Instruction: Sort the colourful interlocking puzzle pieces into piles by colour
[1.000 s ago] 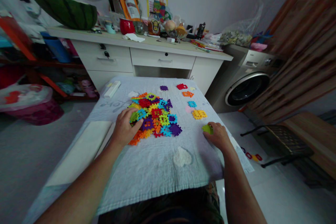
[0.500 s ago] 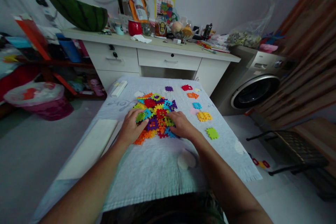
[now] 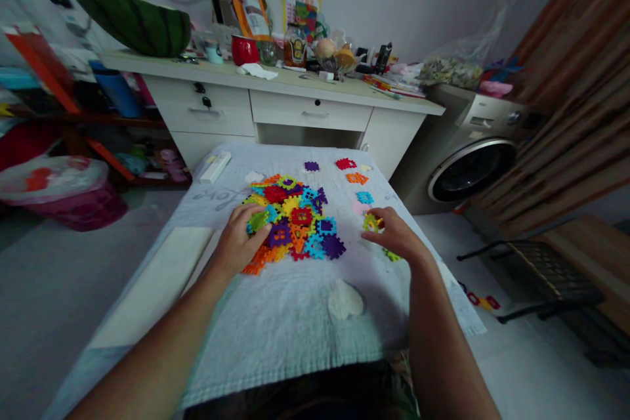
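A heap of colourful interlocking plastic pieces [image 3: 290, 210] with notched edges lies mid-table. My left hand [image 3: 236, 239] rests against the heap's left edge, thumb and fingers apart around a green piece [image 3: 256, 222]. To the right of the heap, my right hand [image 3: 396, 233] pinches a yellow-green interlocking piece [image 3: 373, 222] between thumb and fingers. It is over the spot of the yellow pieces, which are mostly hidden. A lime green piece [image 3: 392, 254] shows partly under that hand. Blue [image 3: 365, 197], orange [image 3: 357, 178], red [image 3: 346, 163] and purple [image 3: 312, 166] pieces lie separately beyond.
A pale cloth [image 3: 295, 302] covers the table. A white box [image 3: 215, 167] sits at its far left, and a long white panel [image 3: 152, 282] lies along the left side. Behind stand a white desk [image 3: 315, 111] with a watermelon [image 3: 132, 23] and a washing machine [image 3: 472, 151].
My right hand has moved right, from the heap to the separate pieces, carrying a yellow-green piece. Blue and purple pieces now show at the heap's right edge. My left hand stays at the heap.
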The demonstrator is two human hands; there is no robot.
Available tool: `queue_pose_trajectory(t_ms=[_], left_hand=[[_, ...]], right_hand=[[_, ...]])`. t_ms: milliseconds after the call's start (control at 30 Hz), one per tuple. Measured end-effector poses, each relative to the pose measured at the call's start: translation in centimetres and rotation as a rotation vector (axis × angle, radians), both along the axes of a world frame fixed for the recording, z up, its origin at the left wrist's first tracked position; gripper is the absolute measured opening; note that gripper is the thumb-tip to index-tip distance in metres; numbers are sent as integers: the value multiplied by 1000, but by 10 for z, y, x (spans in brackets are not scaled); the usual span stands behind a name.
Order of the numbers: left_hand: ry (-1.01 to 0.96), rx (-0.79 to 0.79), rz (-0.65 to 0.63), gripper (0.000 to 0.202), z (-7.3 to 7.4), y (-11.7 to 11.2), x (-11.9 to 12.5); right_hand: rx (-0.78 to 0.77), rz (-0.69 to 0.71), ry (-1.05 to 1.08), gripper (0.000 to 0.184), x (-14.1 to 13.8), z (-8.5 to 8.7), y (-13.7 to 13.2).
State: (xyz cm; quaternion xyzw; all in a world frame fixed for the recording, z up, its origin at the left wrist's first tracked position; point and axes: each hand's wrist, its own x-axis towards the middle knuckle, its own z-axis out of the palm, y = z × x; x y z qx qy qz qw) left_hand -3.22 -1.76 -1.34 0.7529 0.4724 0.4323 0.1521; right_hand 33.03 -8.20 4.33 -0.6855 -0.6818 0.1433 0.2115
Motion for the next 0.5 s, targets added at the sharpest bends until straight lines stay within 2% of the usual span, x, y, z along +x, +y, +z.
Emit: queue_pose_trajectory(t_ms=[100,200,333,500], left_hand=[[-9,0,-8,33,0,0,0],[-10,6,-22,33,-1,-1,1],[-27,4,-27,32,-4,0,0],[-48,-18,-26,34,-9,3,-3]], right_hand=[[-96,-185,-118,57,42,-4,-18],[-180,-312,-149,66,63,-9,-32],[-257,-334,-115,62,69,-14,-41],[-140,-332,-136,35,61,-9,-35]])
